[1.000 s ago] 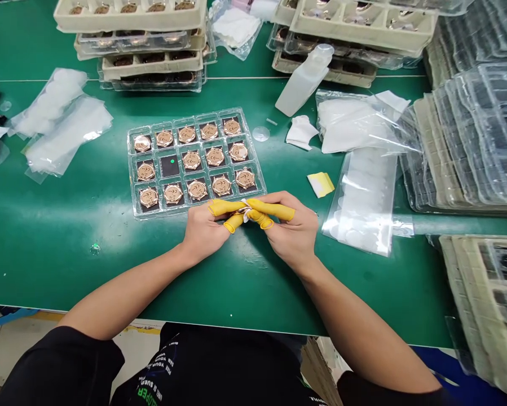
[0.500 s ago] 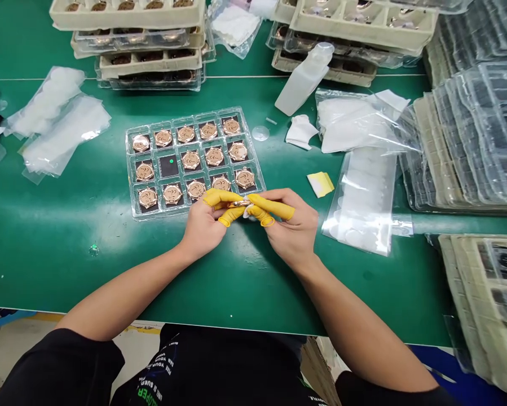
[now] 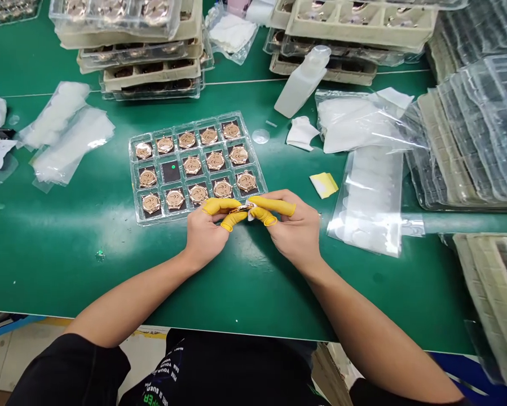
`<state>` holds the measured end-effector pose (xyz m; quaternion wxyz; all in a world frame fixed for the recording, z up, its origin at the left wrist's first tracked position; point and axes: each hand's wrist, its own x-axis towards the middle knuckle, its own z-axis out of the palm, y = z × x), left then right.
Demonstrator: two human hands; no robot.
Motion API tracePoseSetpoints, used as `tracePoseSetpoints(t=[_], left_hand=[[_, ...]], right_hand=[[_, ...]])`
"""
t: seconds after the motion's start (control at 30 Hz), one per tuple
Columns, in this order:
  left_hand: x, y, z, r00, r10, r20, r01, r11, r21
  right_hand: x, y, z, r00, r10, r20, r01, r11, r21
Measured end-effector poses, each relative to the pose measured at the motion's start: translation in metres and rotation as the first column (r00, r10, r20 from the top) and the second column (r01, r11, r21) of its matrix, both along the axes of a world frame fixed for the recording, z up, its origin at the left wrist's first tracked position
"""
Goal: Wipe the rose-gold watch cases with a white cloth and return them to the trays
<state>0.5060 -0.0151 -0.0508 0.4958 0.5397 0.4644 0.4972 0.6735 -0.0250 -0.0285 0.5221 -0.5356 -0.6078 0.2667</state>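
Between my two hands is a gold-coloured watch case [image 3: 242, 208], seen edge-on and partly covered by fingers. My left hand [image 3: 208, 231] pinches it from the left, thumb and finger in yellow finger cots. From the other side my right hand [image 3: 294, 225], also in yellow cots, grips it with a small white piece of cloth or paper [image 3: 250, 214] at the fingertips. Just beyond lies a clear plastic tray [image 3: 140, 221] of similar watch cases [image 3: 193, 164], backs up on dark pads. One compartment [image 3: 171, 171] in its middle row shows only a black pad with a green dot.
Stacked trays [image 3: 151, 79] stand at the back left, more [image 3: 358, 28] at the back right. A white plastic bottle [image 3: 302, 82] leans near them. Plastic sleeves [image 3: 367, 203], a yellow-white pad [image 3: 323, 185] and a crumpled white cloth [image 3: 302, 133] lie right. Empty trays [image 3: 481, 141] pile up far right.
The view has shifted slightly, so the table contents sit a little lower and further right. Both hands stay together on the watch case, which has tilted slightly between the fingers.
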Motion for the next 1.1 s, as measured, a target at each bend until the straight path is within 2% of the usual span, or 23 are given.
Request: tracePoseSetpoints(t=[0.1, 0.23, 0.3, 0.4, 0.5, 0.6, 0.73, 0.9, 1.0, 1.1], left_hand=[[-0.002, -0.001, -0.001, 0.997, -0.044, -0.060, 0.043, 0.999, -0.014], [-0.005, -0.001, 0.001, 0.971, -0.050, -0.234, 0.086, 0.985, 0.148], [-0.005, -0.001, 0.003, 0.956, -0.021, -0.293, 0.090, 0.970, 0.227], [-0.005, 0.001, 0.006, 0.954, 0.016, -0.299, 0.069, 0.959, 0.274], [-0.004, 0.002, 0.008, 0.964, 0.026, -0.264, 0.044, 0.966, 0.256], [-0.004, 0.002, 0.009, 0.967, 0.013, -0.255, 0.055, 0.965, 0.258], [-0.006, 0.001, 0.007, 0.957, 0.012, -0.290, 0.068, 0.962, 0.265], [-0.006, 0.001, 0.006, 0.926, -0.021, -0.377, 0.134, 0.952, 0.274], [-0.005, 0.001, 0.006, 0.931, -0.005, -0.364, 0.108, 0.959, 0.264], [-0.004, 0.001, 0.007, 0.931, -0.004, -0.366, 0.096, 0.967, 0.234]], right_hand=[[0.000, -0.002, 0.000, 0.999, 0.001, 0.054, -0.004, 0.998, 0.055], [0.000, -0.003, -0.001, 0.988, -0.011, 0.153, -0.032, 0.960, 0.277], [0.002, -0.002, 0.000, 0.984, 0.009, 0.179, -0.071, 0.939, 0.338], [0.009, 0.001, 0.001, 0.963, 0.059, 0.262, -0.148, 0.931, 0.334], [0.017, 0.004, 0.002, 0.938, 0.059, 0.342, -0.154, 0.954, 0.256], [0.020, 0.005, 0.000, 0.954, 0.070, 0.291, -0.135, 0.968, 0.210], [0.014, 0.003, -0.004, 0.976, 0.077, 0.202, -0.124, 0.965, 0.232], [0.010, -0.002, 0.001, 0.909, 0.118, 0.400, -0.238, 0.935, 0.264], [0.014, -0.001, 0.005, 0.875, 0.077, 0.479, -0.243, 0.924, 0.296], [0.015, -0.001, 0.006, 0.856, -0.016, 0.517, -0.174, 0.932, 0.317]])
